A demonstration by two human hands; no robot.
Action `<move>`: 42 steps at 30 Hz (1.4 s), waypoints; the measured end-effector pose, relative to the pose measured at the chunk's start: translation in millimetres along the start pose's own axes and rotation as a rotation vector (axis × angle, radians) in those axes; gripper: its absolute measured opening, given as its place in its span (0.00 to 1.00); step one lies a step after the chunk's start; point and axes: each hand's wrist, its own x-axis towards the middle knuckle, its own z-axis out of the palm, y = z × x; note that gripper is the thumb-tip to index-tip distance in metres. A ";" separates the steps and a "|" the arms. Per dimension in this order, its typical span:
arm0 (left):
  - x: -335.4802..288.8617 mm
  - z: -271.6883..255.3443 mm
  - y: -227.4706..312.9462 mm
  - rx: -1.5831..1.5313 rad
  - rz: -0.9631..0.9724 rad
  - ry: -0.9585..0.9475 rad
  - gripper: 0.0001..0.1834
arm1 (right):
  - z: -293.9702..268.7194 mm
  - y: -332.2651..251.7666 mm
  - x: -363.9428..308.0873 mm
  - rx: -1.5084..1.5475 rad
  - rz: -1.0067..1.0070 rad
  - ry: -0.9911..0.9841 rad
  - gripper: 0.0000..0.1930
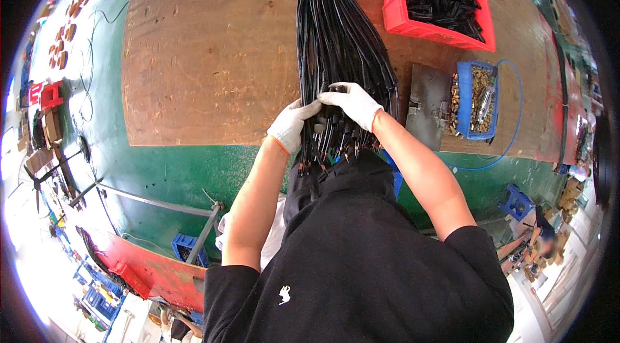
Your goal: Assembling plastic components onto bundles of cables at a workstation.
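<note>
A thick bundle of black cables (342, 40) runs down the brown wooden table and hangs over its near edge, with bare copper-coloured ends at the bottom. Both my hands wear white knit gloves with orange cuffs and meet at the bundle near that edge. My left hand (290, 125) comes in from the left side, its fingertips closed on a black cable. My right hand (354, 104) lies over the bundle, thumb and fingers pinched on a cable beside the left fingertips. A short black piece shows by the right fingers; its exact shape is hidden.
A red crate (391, 10) of small black parts stands at the far right of the wooden table (206, 52). Nearer, a blue bin (462, 101) holds brass-coloured pieces, beside a flat metal plate (426, 107). A thin blue hose (520, 98) curves around the bin.
</note>
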 end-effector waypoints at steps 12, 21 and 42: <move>12.4 -7.5 3.5 0.019 -0.212 0.024 0.15 | -28.9 31.5 -77.2 -0.559 0.106 -0.085 0.39; 21.6 0.7 -13.8 0.013 -0.084 -0.031 0.06 | -40.1 22.8 -124.0 -0.873 0.125 -0.221 0.35; 21.0 11.0 -21.2 -0.128 0.035 -0.024 0.03 | -40.8 31.4 -138.3 -0.838 0.150 -0.301 0.37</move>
